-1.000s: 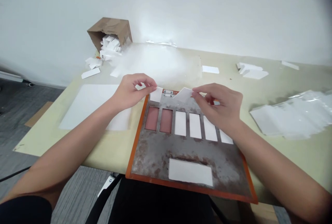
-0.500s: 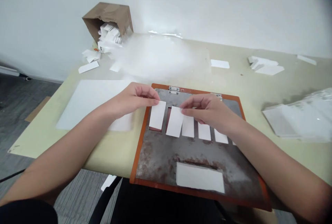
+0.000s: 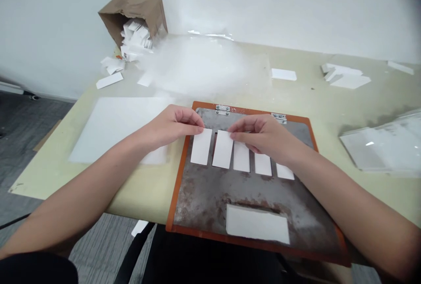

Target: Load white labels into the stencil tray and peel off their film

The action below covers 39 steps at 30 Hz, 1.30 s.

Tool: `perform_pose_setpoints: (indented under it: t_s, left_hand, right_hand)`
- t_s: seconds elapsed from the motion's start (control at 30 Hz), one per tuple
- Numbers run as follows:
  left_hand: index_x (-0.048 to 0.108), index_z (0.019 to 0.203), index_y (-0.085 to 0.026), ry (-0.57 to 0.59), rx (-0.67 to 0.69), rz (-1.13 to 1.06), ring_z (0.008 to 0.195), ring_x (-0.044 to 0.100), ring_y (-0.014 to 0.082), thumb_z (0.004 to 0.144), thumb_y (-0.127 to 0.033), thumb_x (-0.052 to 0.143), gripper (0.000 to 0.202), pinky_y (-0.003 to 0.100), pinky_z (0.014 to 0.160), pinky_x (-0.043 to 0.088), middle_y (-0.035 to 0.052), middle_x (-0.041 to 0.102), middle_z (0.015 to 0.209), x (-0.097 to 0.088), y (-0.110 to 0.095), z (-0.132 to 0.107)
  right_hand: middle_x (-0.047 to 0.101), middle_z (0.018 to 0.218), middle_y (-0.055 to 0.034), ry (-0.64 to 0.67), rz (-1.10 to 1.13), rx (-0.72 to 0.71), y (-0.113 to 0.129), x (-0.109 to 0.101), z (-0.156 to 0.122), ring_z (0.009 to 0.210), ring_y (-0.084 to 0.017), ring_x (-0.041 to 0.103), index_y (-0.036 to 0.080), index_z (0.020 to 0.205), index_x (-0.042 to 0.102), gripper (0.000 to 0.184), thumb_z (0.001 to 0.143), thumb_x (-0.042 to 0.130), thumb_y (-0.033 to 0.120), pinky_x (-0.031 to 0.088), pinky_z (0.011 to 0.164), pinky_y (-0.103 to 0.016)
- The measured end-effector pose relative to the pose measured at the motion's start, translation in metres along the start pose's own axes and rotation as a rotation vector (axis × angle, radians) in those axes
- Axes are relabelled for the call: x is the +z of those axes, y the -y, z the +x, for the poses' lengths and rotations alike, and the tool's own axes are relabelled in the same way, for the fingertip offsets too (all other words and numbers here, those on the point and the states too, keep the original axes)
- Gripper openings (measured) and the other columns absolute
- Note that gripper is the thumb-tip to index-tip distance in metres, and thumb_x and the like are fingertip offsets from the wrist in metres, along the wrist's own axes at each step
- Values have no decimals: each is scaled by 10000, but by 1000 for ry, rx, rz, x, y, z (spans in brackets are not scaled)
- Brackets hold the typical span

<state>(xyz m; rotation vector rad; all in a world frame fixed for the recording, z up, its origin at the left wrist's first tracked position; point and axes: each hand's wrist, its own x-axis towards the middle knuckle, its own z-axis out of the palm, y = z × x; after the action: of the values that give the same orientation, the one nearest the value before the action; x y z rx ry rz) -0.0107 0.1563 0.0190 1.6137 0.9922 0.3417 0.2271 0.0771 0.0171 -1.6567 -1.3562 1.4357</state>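
Observation:
A grey, stained metal plate [image 3: 204, 196] with an orange border and small hinges [image 3: 222, 109] lies at the table's front edge. Along its slots sits a row of white cards. My left hand [image 3: 179, 124] pinches the top edge of the leftmost white card [image 3: 201, 148], which lies over its slot. With thumb and fingers, my right hand [image 3: 258, 134] grips the upper right corner of the second card [image 3: 222, 150], over the neighbouring slot. Further cards [image 3: 241, 159] lie to the right, partly hidden by my right hand. A stack of white cards [image 3: 257, 224] rests near the plate's front.
A cardboard box [image 3: 141, 5] on its side spills white pieces at the back left. Translucent sheets [image 3: 108, 130] lie left of the plate and a clear plastic bag [image 3: 204, 64] behind. Loose white pieces [image 3: 347, 77] and plastic-wrapped sheets [image 3: 378, 148] are on the right.
Both cards have come down into line with their slots; the second was tilted and lower before, and red showed below the first. My view has shifted slightly.

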Motion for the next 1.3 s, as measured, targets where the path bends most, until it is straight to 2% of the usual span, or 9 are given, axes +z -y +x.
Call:
perform_pose_setpoints:
  t_s: [0.53, 0.77, 1.07, 1.3]
  left_hand:
    - [744, 775, -206, -30, -38, -33, 818, 639, 168, 702, -314, 746, 131, 335, 808, 474, 3, 732, 808, 3, -2, 0]
    - [741, 786, -205, -42, -12, 35, 831, 648, 179, 722, -329, 733, 140, 339, 806, 480, 8, 734, 823, 4, -2, 0]
    - [734, 781, -205, -59, 67, 167, 771, 645, 168, 755, -346, 720, 144, 314, 723, 489, 6, 729, 794, 3, -3, -2]
    - [744, 811, -208, -46, 84, 212, 808, 660, 182, 772, -365, 706, 166, 330, 763, 510, 12, 747, 834, 2, -1, 0]
  right_hand:
    - [456, 514, 69, 14, 21, 20, 1, 3, 1, 448, -60, 346, 205, 844, 721, 185, 761, 746, 369, 245, 426, -233]
    - [473, 530, 64, 25, -17, 8, 0, 2, 1, 458, -67, 360, 213, 870, 722, 207, 767, 738, 393, 261, 438, -241]
    - [577, 641, 28, -3, -87, -9, 2, 3, 0, 485, -65, 394, 210, 872, 730, 217, 768, 721, 401, 284, 455, -247]
    - [642, 730, -1, -8, -101, -14, 4, 4, -2, 505, -73, 423, 209, 881, 729, 214, 778, 709, 396, 304, 463, -256]
